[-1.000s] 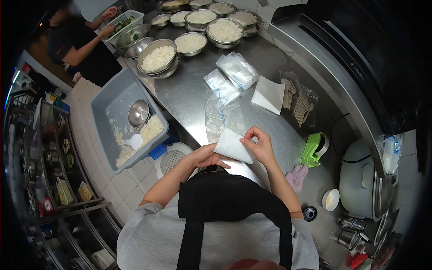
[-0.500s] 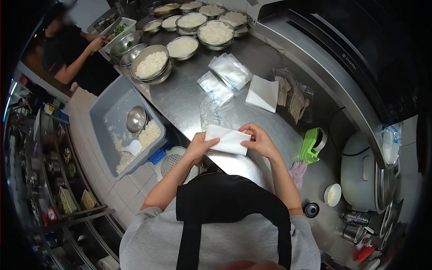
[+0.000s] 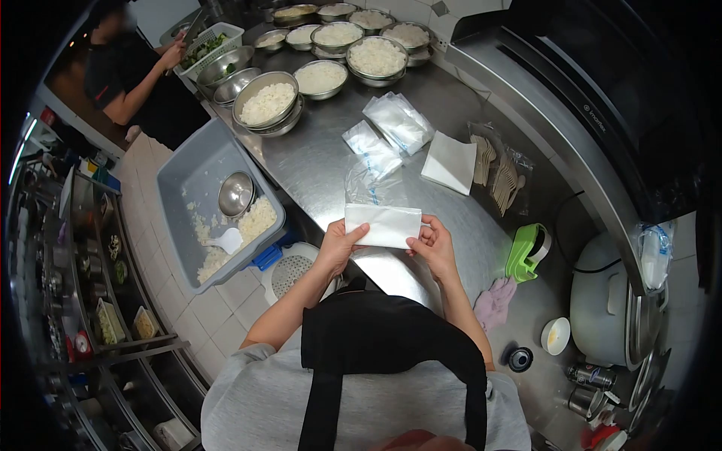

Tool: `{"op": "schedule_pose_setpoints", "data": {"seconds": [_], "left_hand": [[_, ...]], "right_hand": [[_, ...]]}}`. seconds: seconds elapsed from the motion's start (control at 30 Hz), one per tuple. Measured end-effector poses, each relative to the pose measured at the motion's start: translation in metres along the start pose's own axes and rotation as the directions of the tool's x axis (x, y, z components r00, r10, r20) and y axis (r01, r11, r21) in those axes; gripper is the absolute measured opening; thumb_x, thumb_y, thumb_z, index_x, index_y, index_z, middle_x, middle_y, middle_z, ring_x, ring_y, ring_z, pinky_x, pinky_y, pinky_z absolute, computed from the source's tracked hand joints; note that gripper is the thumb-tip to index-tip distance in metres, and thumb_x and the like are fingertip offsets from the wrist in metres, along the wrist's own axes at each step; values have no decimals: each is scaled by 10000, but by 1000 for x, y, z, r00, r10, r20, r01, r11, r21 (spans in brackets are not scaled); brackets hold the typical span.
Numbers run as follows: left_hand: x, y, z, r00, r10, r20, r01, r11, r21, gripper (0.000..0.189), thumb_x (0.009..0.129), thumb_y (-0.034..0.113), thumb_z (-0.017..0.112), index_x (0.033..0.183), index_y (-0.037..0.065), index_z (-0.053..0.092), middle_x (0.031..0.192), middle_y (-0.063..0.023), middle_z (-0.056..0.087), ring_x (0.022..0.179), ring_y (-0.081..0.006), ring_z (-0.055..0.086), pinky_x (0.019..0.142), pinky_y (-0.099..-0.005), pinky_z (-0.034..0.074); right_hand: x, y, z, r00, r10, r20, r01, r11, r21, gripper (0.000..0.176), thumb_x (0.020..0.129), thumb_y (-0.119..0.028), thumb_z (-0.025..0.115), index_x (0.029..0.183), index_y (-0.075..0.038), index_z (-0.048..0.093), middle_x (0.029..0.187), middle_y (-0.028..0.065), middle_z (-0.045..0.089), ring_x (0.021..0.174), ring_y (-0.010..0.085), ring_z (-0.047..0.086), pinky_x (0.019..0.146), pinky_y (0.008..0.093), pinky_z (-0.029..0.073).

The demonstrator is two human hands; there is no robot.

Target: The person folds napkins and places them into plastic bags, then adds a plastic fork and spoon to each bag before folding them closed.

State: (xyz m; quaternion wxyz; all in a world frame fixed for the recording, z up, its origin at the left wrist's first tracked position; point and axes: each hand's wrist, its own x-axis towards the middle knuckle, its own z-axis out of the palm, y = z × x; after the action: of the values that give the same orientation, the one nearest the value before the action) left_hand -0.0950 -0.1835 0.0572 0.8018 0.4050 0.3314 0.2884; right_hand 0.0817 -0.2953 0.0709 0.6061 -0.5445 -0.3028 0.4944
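A folded white paper napkin is held level between my two hands at the counter's front edge. My left hand pinches its left side, with the thumb on top. On the right, my right hand grips the lower corner between thumb and fingers. Just beyond the napkin lies a clear plastic bag with blue print. Farther back are folded plastic bags. To their right sits a stack of white napkins, beside wooden cutlery in clear plastic.
Several steel bowls of rice stand at the back. A grey tub holds loose rice, a steel bowl and a white paddle. A green holder and a large pot are right. A co-worker stands back left.
The napkin has gone from tilted to level, and my right fingers have shifted along its right edge. The co-worker's hands have moved up, now with a knife. The view has shifted slightly.
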Motion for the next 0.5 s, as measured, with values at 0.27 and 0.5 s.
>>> {"op": "schedule_pose_setpoints", "data": {"seconds": [0.27,0.5], "left_hand": [[-5,4,-5,999,42,24,-43,998,39,205,830,123,612,975,-21,596,884,-83,642,760,-132,617,670,-267,515],[-23,24,-8,915,79,396,-376,527,762,179,808,89,605,951,-13,636,754,-100,657,690,-90,584,646,-244,470]], "right_hand": [[2,-2,0,994,45,99,-41,998,-40,486,731,-13,658,1158,14,427,876,57,587,762,88,556,693,208,446],[-17,-28,26,858,-452,243,459,467,-756,664,661,-146,735,1230,-45,408,1157,96,507,1065,179,473,864,315,407]]}}
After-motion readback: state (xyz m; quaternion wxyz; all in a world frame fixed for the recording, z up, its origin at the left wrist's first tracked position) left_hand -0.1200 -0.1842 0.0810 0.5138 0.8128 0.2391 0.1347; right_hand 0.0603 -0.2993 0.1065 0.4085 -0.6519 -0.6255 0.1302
